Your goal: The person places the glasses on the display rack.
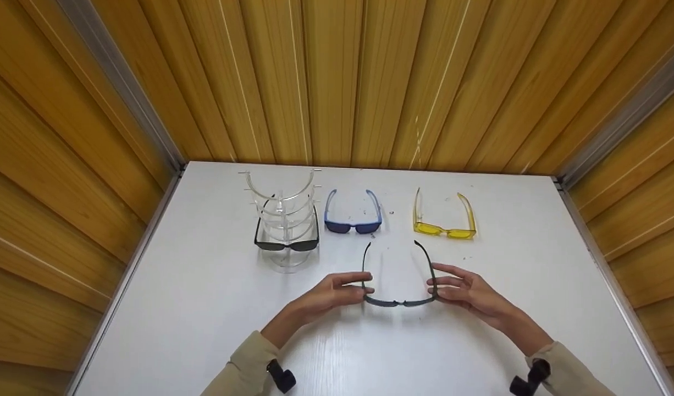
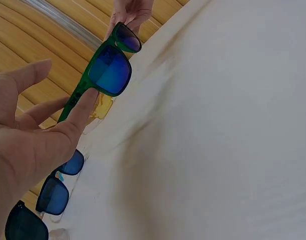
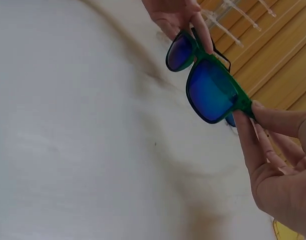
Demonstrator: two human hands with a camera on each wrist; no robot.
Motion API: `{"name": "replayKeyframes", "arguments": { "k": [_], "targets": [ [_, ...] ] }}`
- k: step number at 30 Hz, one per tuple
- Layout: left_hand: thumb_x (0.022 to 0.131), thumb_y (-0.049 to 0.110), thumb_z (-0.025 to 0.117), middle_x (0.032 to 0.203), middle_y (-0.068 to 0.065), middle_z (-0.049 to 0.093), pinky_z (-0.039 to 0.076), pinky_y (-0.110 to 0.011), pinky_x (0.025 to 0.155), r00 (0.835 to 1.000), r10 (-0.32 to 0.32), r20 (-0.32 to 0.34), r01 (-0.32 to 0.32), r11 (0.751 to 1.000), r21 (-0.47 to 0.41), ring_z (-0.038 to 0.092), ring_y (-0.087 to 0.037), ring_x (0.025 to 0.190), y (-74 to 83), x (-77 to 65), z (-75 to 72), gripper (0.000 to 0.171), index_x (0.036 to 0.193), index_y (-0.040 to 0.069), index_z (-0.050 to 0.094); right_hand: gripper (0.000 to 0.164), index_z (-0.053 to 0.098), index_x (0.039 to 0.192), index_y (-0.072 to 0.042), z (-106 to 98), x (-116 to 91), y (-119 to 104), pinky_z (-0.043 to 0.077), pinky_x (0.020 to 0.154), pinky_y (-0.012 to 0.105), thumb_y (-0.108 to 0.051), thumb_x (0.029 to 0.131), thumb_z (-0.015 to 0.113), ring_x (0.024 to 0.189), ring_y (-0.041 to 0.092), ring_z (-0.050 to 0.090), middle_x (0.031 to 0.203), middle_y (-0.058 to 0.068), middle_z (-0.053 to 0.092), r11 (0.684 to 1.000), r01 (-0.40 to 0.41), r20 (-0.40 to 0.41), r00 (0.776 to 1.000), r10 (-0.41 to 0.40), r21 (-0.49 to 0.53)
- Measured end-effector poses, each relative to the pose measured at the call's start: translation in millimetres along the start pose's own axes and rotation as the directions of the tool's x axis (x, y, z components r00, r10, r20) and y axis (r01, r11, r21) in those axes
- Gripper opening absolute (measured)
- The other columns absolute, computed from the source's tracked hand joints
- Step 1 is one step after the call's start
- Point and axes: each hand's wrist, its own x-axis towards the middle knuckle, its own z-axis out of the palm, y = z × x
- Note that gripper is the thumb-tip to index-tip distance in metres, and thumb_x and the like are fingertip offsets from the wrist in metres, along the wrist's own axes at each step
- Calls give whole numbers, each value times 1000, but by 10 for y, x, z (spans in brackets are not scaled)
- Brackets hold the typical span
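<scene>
A pair of green sunglasses (image 1: 400,303) with blue mirrored lenses is held above the white table, temples unfolded and pointing away from me. My left hand (image 1: 332,294) grips it at the left hinge and temple; a fingertip rests by the lens corner in the left wrist view. At the opposite hinge, my right hand (image 1: 471,294) pinches the frame between thumb and fingers, clearly seen in the right wrist view. Left of the hands stands a clear display rack (image 1: 285,220) of stacked curved arms. Black sunglasses (image 1: 286,246) sit on its lower part.
Blue sunglasses (image 1: 352,226) lie unfolded right of the rack. Farther right are yellow glasses (image 1: 444,231), also unfolded. Wood-patterned panels (image 1: 331,82) enclose the white table (image 1: 205,275) at the back and sides.
</scene>
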Motion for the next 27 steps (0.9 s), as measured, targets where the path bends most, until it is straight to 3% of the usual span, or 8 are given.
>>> {"name": "replayKeyframes", "arguments": {
  "k": [9, 27],
  "targets": [
    [100, 10, 62, 157, -27, 42, 49, -40, 113, 996, 56, -65, -58, 998, -36, 61, -23, 132, 41, -287, -150, 49, 147, -2, 51, 67, 33, 158, -3, 269, 152, -18, 58, 100, 30, -1, 98, 64, 116, 14, 70, 132, 11, 68, 999, 7, 26, 1000, -8, 43],
    [101, 12, 62, 150, -23, 53, 53, -42, 108, 986, 99, -136, -93, 994, 51, 66, -22, 124, 251, -641, -407, 46, 143, -4, 54, 68, 35, 156, -1, 634, 409, -109, 57, 100, 30, 2, 96, 66, 116, 16, 70, 125, 6, 70, 996, 47, 77, 996, -53, 71]
  ]
}}
